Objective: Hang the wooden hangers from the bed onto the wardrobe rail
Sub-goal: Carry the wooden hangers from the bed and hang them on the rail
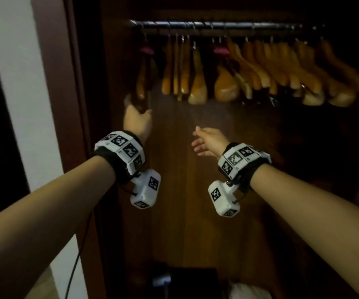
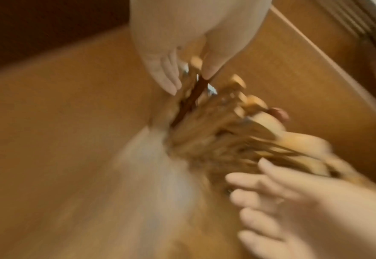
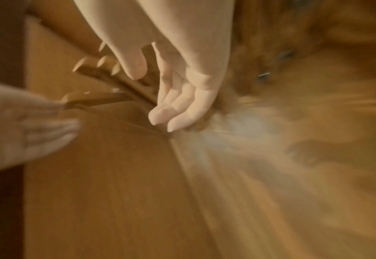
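Only the head view takes in the whole wardrobe with its metal rail and the row of wooden hangers hung along it; both wrist views are blurred, so the left hand seems to grip the lower end of the leftmost hanger on the rail. The right hand hovers beneath the row, fingers spread and holding nothing. Square black-and-white markers cover the wrist cameras; no writing is readable

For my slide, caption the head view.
Left hand grips dark wooden hanger on the chrome wardrobe rail; right hand open.
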`<state>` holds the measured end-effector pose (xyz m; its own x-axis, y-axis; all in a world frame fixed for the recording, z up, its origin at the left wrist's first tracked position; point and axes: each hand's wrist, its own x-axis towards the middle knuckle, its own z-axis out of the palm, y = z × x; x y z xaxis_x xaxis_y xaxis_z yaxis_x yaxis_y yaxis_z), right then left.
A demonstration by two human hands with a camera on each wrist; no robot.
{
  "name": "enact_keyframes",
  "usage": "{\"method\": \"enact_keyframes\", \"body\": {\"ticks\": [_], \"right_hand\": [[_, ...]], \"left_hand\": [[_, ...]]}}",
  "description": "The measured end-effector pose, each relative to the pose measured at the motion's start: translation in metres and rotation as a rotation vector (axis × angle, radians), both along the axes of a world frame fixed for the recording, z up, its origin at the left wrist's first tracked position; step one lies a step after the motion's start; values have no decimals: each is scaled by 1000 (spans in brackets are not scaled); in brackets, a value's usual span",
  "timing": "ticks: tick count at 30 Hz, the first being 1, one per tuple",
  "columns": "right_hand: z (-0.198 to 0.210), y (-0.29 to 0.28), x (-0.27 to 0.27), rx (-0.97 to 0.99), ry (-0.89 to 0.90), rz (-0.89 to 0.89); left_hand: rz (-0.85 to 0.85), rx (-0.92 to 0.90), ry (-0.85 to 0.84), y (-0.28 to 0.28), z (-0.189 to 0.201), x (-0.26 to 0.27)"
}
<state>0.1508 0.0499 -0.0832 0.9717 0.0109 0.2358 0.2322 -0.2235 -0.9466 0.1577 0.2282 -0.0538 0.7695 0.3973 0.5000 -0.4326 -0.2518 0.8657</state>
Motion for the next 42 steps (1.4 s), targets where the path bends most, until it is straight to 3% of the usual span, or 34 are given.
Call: {"method": "enact_keyframes", "body": {"ticks": [3, 8, 15, 21, 26, 33, 36, 42], "right_hand": [[-25, -32, -41, -4, 34, -138], [-55, -118, -126, -6, 110, -372], [-67, -257, -300, 69, 147, -729], [-88, -369, -497, 250, 245, -994], [-121, -443, -699, 347, 173, -1368], [-170, -494, -968, 541, 293, -1798], [-199, -514, -1051, 645, 316, -1933], [-248, -568, -1167, 772, 348, -2141]], "left_hand": [[-112, -105, 95, -25, -32, -3], [-394, -52, 203, -120, -75, -34], [-808, -145, 255, -303, -85, -151], [-1156, -87, 296, -463, -107, -318], [-1386, -42, 411, -593, -138, -499], [-1677, 140, 542, -707, -197, -748], [-1764, 213, 570, -752, -217, -821], [-1896, 351, 626, -862, -268, -936]]}}
